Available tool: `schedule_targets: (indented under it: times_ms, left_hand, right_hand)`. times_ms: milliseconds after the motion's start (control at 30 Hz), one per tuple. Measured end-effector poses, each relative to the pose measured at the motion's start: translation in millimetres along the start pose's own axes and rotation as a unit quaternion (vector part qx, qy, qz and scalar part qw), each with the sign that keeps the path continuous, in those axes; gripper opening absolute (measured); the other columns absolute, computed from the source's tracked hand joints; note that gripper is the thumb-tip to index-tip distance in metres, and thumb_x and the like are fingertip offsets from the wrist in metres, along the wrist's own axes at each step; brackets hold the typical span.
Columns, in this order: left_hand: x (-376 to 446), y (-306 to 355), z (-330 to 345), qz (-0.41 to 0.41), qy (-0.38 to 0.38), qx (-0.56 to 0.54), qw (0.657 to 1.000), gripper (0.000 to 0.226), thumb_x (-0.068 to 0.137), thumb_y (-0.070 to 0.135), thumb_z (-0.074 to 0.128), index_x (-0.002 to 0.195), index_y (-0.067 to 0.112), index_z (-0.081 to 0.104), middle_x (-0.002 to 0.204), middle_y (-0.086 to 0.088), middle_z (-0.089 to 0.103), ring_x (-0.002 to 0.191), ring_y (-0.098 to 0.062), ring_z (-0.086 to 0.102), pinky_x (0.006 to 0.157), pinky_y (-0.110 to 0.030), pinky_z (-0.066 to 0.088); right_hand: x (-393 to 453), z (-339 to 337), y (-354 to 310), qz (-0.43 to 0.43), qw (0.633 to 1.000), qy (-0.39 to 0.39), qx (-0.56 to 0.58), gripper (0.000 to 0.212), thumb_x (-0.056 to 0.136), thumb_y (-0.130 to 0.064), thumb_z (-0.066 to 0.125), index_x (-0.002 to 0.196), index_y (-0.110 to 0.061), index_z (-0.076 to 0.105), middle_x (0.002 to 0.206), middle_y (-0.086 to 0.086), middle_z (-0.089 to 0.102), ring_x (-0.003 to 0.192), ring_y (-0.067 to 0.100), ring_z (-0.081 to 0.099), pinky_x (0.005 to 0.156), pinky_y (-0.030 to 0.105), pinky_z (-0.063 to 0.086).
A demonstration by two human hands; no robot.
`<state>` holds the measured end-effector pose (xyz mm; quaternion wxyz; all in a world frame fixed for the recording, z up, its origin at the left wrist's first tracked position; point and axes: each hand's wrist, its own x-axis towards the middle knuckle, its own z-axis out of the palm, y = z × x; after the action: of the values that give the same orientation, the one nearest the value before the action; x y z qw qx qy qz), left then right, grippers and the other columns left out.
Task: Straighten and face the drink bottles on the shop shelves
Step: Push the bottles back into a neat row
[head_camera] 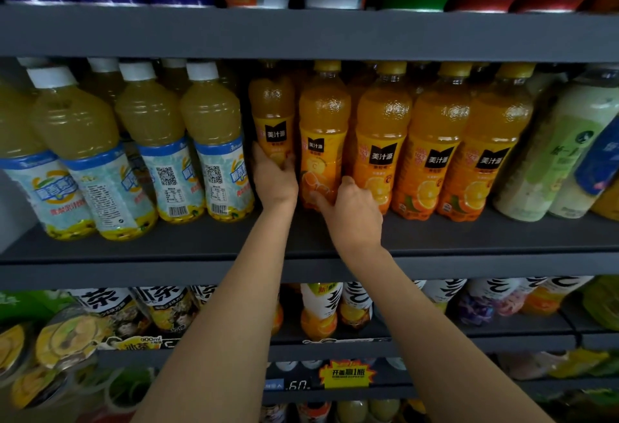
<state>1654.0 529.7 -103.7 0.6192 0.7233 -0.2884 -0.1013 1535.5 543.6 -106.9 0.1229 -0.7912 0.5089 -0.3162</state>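
Middle shelf (pixel 469 238): row of orange juice bottles (pixel 435 141) upright, labels forward. Left hand (pixel 275 178) gripping the leftmost orange bottle (pixel 272 111), set back behind the row. Right hand (pixel 351 211) gripping the next orange bottle (pixel 323 134) at its base. Pale yellow juice bottles (pixel 211 141) just left, barcodes showing.

Orange juice bottles (pixel 382 141) are showing yellow caps and black logo patches; pale yellow bottles (pixel 214 141) are wearing white caps and blue-banded labels.
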Motion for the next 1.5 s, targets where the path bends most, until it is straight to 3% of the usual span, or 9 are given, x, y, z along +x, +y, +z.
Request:
schedule_targets:
  times_ms: [167,467,700,1067,1133,1233,1300,1400,1500]
  left_hand:
    - [-24.7,-3.8,-12.3,0.036,-0.016,0.01,0.999,0.066,0.091,0.02,0.058,0.146,0.009,0.022,0.14,-0.013,0.042,0.13,-0.027,0.039,0.108,-0.043,0.033]
    - [-27.0,4.5,-26.0,0.025,-0.045,0.066,0.996,0.061,0.093,0.02,0.055,0.144,0.008,0.025,0.14,-0.013,0.042,0.13,-0.029,0.04,0.108,-0.043,0.033]
    - [-20.7,12.4,-20.5,-0.016,-0.018,0.072,0.997,0.06,0.093,0.014,0.052,0.145,0.009,0.024,0.139,-0.015,0.045,0.128,-0.03,0.043,0.107,-0.04,0.033]
    - [-25.9,22.8,1.2,-0.045,0.108,0.093,0.989,0.065,0.092,0.008,0.052,0.144,-0.001,0.015,0.146,-0.022,0.029,0.135,-0.033,0.031,0.11,-0.036,0.026]
    - [-34.9,22.8,4.4,-0.006,0.132,0.079,0.988,0.066,0.092,0.003,0.05,0.146,0.0,0.012,0.15,-0.021,0.022,0.139,-0.032,0.025,0.113,-0.036,0.023]
    - [-60.6,14.1,10.5,0.167,0.151,0.067,0.972,0.055,0.091,-0.004,0.047,0.143,0.0,0.029,0.15,-0.019,0.024,0.14,-0.029,0.024,0.113,-0.033,0.024]
    - [-58.3,9.8,8.4,0.204,0.091,0.057,0.973,0.047,0.091,0.0,0.051,0.137,0.002,0.04,0.141,-0.016,0.04,0.133,-0.026,0.036,0.11,-0.033,0.031]
    - [-42.4,12.3,0.6,0.14,-0.069,0.007,0.988,0.048,0.093,0.011,0.055,0.138,0.006,0.04,0.133,-0.013,0.053,0.125,-0.024,0.049,0.105,-0.035,0.038]
    - [-36.3,23.9,-4.2,0.087,-0.108,-0.049,0.989,0.046,0.095,0.02,0.052,0.138,0.009,0.04,0.135,-0.01,0.051,0.125,-0.021,0.047,0.103,-0.03,0.038]
  right_hand:
    - [2.9,0.5,-8.0,0.058,0.993,-0.052,0.091,0.051,0.083,-0.048,0.063,0.108,-0.007,0.047,0.099,0.015,0.066,0.09,0.032,0.066,0.077,0.044,0.054]
    - [7.6,-4.9,-11.2,0.079,0.984,-0.095,0.129,0.047,0.085,-0.04,0.064,0.111,-0.003,0.048,0.099,0.017,0.066,0.087,0.035,0.066,0.075,0.047,0.056]
    - [-9.0,-22.4,0.8,0.059,0.969,-0.159,0.179,0.03,0.081,-0.035,0.069,0.082,-0.012,0.05,0.059,0.005,0.062,0.039,0.015,0.057,0.045,0.03,0.046]
    - [-27.3,-44.7,21.7,0.06,0.978,-0.125,0.155,0.03,0.085,-0.033,0.066,0.078,-0.019,0.041,0.06,0.004,0.063,0.036,0.011,0.055,0.039,0.023,0.041]
    - [-26.9,-43.6,22.3,0.06,0.979,-0.122,0.155,0.03,0.085,-0.033,0.066,0.079,-0.018,0.041,0.059,0.004,0.063,0.035,0.011,0.055,0.039,0.024,0.042]
    - [-26.9,-43.5,22.9,0.054,0.979,-0.12,0.158,0.029,0.086,-0.033,0.064,0.081,-0.015,0.043,0.059,0.005,0.063,0.034,0.011,0.054,0.037,0.024,0.042]
    - [-26.7,-43.4,23.5,0.05,0.979,-0.123,0.157,0.03,0.086,-0.034,0.065,0.082,-0.013,0.044,0.058,0.005,0.063,0.034,0.011,0.055,0.037,0.024,0.042]
    - [-26.6,-43.9,23.7,0.052,0.978,-0.124,0.162,0.031,0.084,-0.034,0.067,0.083,-0.013,0.045,0.058,0.006,0.063,0.036,0.014,0.056,0.039,0.025,0.042]
    - [-26.4,-45.1,23.6,0.057,0.977,-0.13,0.157,0.031,0.084,-0.034,0.068,0.083,-0.014,0.044,0.059,0.006,0.063,0.037,0.014,0.057,0.04,0.025,0.043]
